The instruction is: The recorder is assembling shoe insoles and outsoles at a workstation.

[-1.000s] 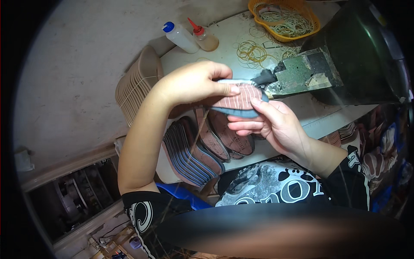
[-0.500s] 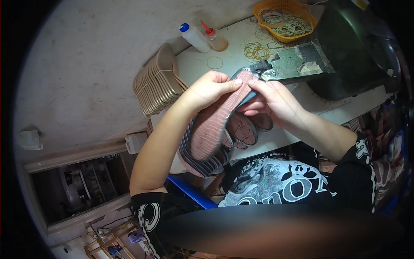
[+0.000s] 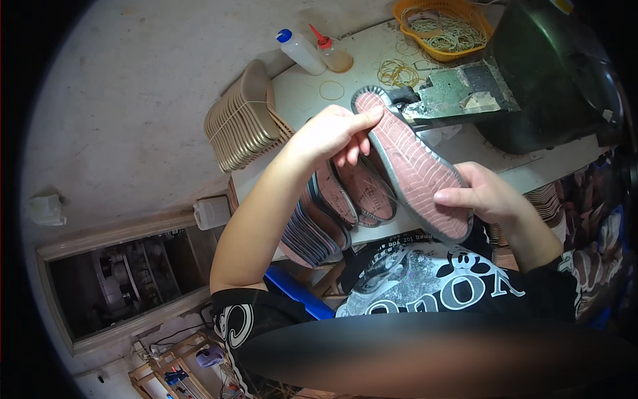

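Holding pink shoe sole (image 3: 412, 166) between both hands

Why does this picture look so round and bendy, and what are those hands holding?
The picture comes from a small wide camera worn on a person's head, looking down, so straight edges curve. No robot here, just two bare hands. The left hand pinches one end of a reddish shoe sole with a dark rim, and the right hand holds the other end. On the pale table lie more soles in a row, a tied stack of beige soles, two squeeze bottles, loose rubber bands and an orange basket of bands. A dark machine stands beside them.
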{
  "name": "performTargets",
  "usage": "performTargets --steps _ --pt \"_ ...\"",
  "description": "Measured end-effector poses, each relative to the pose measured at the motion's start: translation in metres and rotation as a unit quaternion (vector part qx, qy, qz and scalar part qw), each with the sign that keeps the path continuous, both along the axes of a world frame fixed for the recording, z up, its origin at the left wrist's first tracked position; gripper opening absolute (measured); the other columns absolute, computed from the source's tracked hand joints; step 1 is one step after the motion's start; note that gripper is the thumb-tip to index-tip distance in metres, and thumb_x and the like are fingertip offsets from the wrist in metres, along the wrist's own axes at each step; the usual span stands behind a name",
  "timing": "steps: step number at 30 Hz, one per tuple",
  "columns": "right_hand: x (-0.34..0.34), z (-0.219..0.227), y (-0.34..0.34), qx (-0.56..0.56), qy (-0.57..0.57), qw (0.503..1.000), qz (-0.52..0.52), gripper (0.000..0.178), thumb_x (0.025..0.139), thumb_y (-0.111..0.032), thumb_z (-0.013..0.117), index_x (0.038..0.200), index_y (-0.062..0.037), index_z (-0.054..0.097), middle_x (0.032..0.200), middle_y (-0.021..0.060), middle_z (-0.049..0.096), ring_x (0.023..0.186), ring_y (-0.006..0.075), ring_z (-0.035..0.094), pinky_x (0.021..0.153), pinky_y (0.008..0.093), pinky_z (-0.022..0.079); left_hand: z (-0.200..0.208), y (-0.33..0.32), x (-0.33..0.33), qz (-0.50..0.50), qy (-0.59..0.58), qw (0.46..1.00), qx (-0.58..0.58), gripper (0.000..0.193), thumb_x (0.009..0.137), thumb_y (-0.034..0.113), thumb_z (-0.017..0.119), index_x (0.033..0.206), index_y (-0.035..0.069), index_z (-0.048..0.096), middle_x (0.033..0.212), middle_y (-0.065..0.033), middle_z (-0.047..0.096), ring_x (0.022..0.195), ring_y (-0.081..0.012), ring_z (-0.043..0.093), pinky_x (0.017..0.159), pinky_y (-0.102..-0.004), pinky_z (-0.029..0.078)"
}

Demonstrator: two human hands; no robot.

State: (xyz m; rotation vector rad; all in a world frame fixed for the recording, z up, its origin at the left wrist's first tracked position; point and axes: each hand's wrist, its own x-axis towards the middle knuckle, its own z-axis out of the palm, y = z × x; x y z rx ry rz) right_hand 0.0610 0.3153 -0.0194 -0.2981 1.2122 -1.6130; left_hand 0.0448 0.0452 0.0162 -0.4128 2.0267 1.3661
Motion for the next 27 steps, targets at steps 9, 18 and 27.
performTargets --steps 9,18,27 --pt "-0.008 -0.024 -0.028 -0.052 -0.051 0.989 -0.132 0.027 0.089 -0.018 0.063 0.103 0.0056 0.062 0.094 0.0075 0.067 0.081 0.0085 0.061 0.073 0.0236 0.049 -0.024 -0.019 -0.024 0.066 0.129 0.987 -0.068 0.057 0.081 0.053 0.066 0.050 0.007 0.055 0.046 0.0036 0.044 0.039 -0.0041 0.031 0.039 -0.0208 0.021" --pt "0.017 -0.021 -0.072 -0.140 -0.057 0.982 -0.115 0.030 0.092 -0.020 0.060 0.111 0.0024 0.059 0.099 0.0052 0.066 0.086 0.0087 0.061 0.077 0.0254 0.050 -0.027 -0.019 0.012 0.205 0.251 0.940 0.104 0.028 0.090 0.030 0.062 0.082 0.004 0.059 0.064 0.0011 0.056 0.051 -0.0054 0.047 0.049 -0.0201 0.037" --pt "0.023 0.016 -0.058 -0.027 0.330 0.935 -0.125 0.027 0.079 -0.018 0.076 0.092 -0.0008 0.058 0.074 -0.0002 0.058 0.067 0.0043 0.055 0.060 0.0197 0.046 -0.021 0.042 0.124 0.309 0.306 0.858 0.273 0.032 0.092 0.013 0.054 0.119 -0.003 0.049 0.108 -0.0119 0.061 0.092 -0.0165 0.062 0.084 -0.0294 0.049"
